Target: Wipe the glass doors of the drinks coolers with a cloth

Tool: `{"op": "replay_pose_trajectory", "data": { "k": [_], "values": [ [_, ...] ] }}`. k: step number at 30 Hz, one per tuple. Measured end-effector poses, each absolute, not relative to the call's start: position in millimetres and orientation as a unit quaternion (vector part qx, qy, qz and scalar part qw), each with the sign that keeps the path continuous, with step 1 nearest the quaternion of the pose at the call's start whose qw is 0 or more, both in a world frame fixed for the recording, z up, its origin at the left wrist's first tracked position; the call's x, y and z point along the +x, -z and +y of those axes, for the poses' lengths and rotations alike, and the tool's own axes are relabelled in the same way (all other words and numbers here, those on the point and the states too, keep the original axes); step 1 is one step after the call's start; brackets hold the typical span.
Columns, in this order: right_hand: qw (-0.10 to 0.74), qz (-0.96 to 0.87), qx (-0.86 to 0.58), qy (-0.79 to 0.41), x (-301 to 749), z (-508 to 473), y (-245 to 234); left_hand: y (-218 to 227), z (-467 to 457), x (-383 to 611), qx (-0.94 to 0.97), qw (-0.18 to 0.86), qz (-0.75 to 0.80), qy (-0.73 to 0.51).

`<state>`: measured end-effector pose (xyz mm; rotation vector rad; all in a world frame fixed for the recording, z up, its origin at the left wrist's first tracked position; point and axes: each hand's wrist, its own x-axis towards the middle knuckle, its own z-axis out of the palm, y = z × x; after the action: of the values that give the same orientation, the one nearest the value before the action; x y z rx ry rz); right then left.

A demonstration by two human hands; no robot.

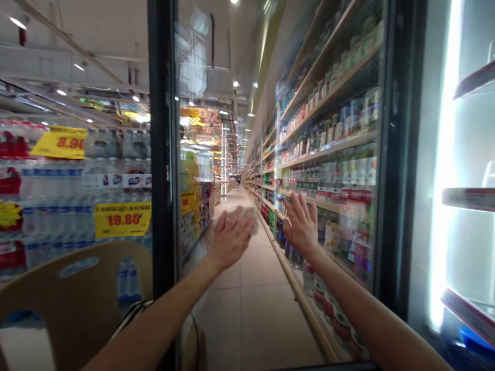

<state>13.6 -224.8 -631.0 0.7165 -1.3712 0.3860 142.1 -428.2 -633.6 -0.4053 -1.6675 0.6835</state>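
A glass fridge door (216, 129) with a black frame (162, 154) stands swung out in front of me. My left hand (230, 238) is raised against the glass, blurred by motion, its fingers pressed on a pale cloth (244, 216). My right hand (302, 224) lies flat on the same pane a little to the right, fingers spread and holding nothing. Through the glass I see the shop aisle (247, 288) and shelves of bottles and cans (336, 170).
The lit fridge interior with its shelves (467, 198) is on the right. A tan plastic chair back (77, 293) stands at lower left. Stacked water bottles with yellow price signs (122, 219) fill the left side.
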Motion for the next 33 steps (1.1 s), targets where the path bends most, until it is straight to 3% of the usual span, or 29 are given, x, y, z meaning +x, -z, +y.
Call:
{"op": "replay_pose_trajectory", "data": {
  "k": [4, 9, 14, 20, 24, 29, 31, 33],
  "values": [
    [0.689, -0.623, 0.326, -0.174, 15, -224, 631, 630, -426, 141, -0.301, 0.507, -0.716, -0.375],
    [0.691, -0.624, 0.321, -0.173, 16, -225, 631, 612, -432, 141, -0.088, 0.658, -0.703, -0.257],
    [0.696, -0.618, 0.324, -0.167, 15, -225, 631, 618, -436, 146, -0.293, 0.501, -0.712, -0.396],
    [0.698, -0.616, 0.324, -0.169, 15, -224, 631, 614, -440, 148, -0.081, 0.663, -0.695, -0.266],
    [0.694, -0.619, 0.327, -0.17, 15, -225, 631, 627, -446, 148, -0.253, 0.519, -0.727, -0.371],
    [0.695, -0.62, 0.322, -0.169, 14, -225, 631, 614, -452, 147, -0.041, 0.68, -0.691, -0.24],
    [0.698, -0.616, 0.322, -0.171, 15, -225, 630, 615, -448, 147, -0.09, 0.65, -0.703, -0.274],
    [0.7, -0.613, 0.323, -0.172, 15, -225, 630, 616, -444, 147, -0.228, 0.551, -0.717, -0.361]
  ]
}}
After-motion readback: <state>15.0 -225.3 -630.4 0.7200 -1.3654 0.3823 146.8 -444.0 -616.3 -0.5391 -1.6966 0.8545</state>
